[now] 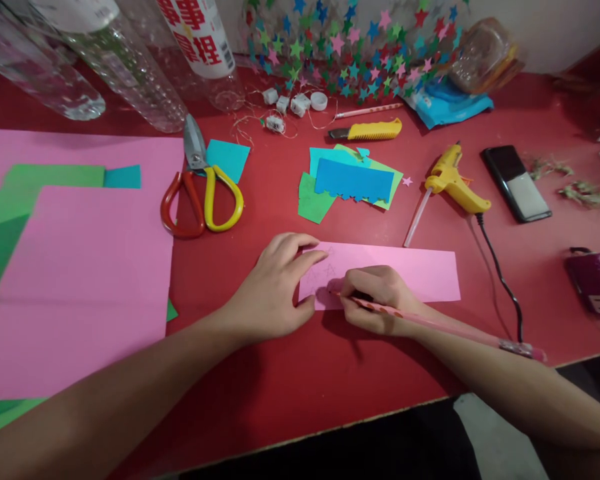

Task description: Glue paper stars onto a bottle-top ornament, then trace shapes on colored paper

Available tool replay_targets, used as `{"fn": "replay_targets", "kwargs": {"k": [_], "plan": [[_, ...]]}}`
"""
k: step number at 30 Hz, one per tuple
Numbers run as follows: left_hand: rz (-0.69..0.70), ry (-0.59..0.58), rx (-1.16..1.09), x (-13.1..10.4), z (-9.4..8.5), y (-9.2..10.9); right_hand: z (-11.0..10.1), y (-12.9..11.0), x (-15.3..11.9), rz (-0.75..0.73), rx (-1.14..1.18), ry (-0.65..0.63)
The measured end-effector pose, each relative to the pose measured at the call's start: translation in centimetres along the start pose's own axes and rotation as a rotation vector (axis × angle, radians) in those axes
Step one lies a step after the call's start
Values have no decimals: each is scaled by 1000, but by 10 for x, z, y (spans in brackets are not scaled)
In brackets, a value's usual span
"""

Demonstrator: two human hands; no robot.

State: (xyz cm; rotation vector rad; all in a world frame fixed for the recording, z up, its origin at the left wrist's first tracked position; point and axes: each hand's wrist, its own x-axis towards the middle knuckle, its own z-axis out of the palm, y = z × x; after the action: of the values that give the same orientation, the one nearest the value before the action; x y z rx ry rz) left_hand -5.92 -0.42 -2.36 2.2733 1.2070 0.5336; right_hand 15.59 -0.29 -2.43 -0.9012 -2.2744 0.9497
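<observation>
A pink paper strip (430,270) lies flat on the red table, with small star outlines drawn at its left end. My left hand (275,287) rests over that end, fingers apart, thumb and fingertips on the paper's edges. In my right hand (377,297) is a pink pencil (450,328), its tip touching the strip close to the drawn stars. The pencil's back end extends over my right forearm. Beyond the strip lie blue, green and teal paper scraps (353,179), some with notched edges, and a small pink star (407,181).
Scissors (195,150) and large coloured sheets (95,267) lie left. A yellow utility knife (375,130), string lights (275,123), bottles (125,73) and a star-covered container (350,50) stand behind. Right are a glue gun (455,180) with its cord, a phone (516,183) and a purple device (595,280).
</observation>
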Motion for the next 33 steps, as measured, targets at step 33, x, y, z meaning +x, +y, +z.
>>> {"fn": "replay_targets", "kwargs": {"k": [33], "plan": [[3,2,3,-1,0,1,-3,0,1,81,74,-57]]}}
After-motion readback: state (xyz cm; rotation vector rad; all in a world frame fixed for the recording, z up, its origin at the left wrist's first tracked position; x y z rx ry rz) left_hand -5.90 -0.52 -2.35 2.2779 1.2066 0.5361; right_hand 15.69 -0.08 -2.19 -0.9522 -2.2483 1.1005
